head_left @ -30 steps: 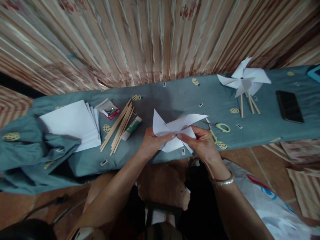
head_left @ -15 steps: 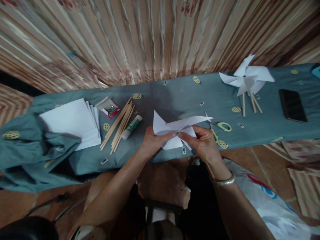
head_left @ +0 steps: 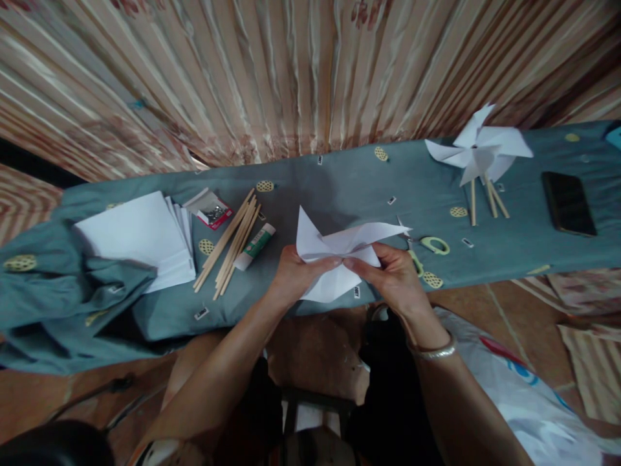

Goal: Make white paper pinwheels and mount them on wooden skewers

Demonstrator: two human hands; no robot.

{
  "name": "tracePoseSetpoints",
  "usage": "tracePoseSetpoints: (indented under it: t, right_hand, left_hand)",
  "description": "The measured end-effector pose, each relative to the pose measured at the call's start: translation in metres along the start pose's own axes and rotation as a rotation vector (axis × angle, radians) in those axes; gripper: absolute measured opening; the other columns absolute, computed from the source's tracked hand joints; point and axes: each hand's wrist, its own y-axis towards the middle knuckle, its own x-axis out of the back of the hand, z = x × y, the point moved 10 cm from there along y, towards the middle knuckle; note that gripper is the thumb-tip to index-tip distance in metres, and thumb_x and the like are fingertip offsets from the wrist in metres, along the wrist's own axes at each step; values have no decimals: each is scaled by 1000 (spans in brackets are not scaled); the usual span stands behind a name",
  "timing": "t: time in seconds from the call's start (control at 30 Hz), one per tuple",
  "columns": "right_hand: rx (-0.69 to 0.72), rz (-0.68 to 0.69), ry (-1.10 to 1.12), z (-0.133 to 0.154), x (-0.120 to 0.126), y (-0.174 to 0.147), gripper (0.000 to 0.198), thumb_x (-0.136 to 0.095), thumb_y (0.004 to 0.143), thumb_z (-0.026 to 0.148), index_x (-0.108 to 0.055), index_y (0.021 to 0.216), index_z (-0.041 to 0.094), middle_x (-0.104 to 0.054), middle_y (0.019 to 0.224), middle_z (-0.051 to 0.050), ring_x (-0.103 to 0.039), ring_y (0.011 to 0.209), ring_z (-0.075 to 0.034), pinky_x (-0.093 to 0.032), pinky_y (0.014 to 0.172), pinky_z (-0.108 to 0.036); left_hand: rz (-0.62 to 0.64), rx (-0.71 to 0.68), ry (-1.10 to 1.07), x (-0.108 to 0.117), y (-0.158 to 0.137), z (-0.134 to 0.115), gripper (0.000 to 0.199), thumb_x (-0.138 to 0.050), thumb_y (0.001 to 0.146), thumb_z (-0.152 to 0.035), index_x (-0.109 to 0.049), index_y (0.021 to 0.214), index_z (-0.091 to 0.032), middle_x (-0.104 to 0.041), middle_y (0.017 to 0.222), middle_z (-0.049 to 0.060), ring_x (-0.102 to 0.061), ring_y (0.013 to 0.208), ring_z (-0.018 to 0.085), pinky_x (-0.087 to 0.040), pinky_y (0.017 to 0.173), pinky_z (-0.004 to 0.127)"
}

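Note:
A white paper pinwheel (head_left: 334, 285) is held over the front edge of the cloth-covered table, its blades curling up and outward. My left hand (head_left: 299, 272) is closed on its left side, with the thumb pressed near the centre. From the right, my right hand (head_left: 391, 272) grips it too, thumb tip meeting the other at the middle. The fingers beneath the paper are hidden. Just beyond my right hand lie green-handled scissors (head_left: 435, 245), partly covered by the hand and paper. A glue stick (head_left: 255, 246) lies left of my left hand.
Wooden sticks (head_left: 231, 243), an open small box of metal pins (head_left: 209, 208) and stacked white paper (head_left: 140, 236) lie to the left. Finished pinwheels (head_left: 485, 152) on sticks and a phone (head_left: 568, 203) are at the right. A striped curtain (head_left: 301, 77) hangs behind the table (head_left: 339, 184).
The pinwheel's near blade has swung down and left and now spreads wider below my thumbs. Both hands stay nearly in place, still holding the paper.

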Motion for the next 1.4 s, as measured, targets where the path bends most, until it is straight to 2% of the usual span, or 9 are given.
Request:
tracePoseSetpoints:
  t: [0.17,0.83,1.13,1.4]
  right_hand:
    - [10,11,-1,-1,-1,0,17,-80,61,33,-69,64,19,-63,62,3,-50,55,-10,-42,51,-24]
    - [14,-43,-45,-8,5,1,20,-82,58,35,-69,58,20,-61,55,3,-48,52,-10,-39,48,-24]
    - [-24,-50,-23,-10,4,1,26,-85,54,39,-67,56,20,-62,56,2,-50,52,-11,-41,50,-26]
    - [8,-17,-23,-6,1,2,26,-84,56,39,-71,66,19,-65,62,2,-52,57,-12,-45,54,-26]
  left_hand:
    - [4,-25,7,0,0,0,35,-87,50,-30,-76,77,-11,-73,70,3,-67,64,17,-53,59,26]
    - [-16,-9,89,1,-1,-5,25,-86,51,-28,-72,65,-12,-69,61,2,-65,61,18,-51,56,26]
    - [-35,7,40,1,-1,-2,27,-86,50,-26,-72,68,-12,-70,64,2,-64,58,15,-51,54,25]
    - [-12,-7,43,1,1,1,34,-86,51,-31,-74,75,-11,-72,68,3,-66,63,18,-52,57,26]
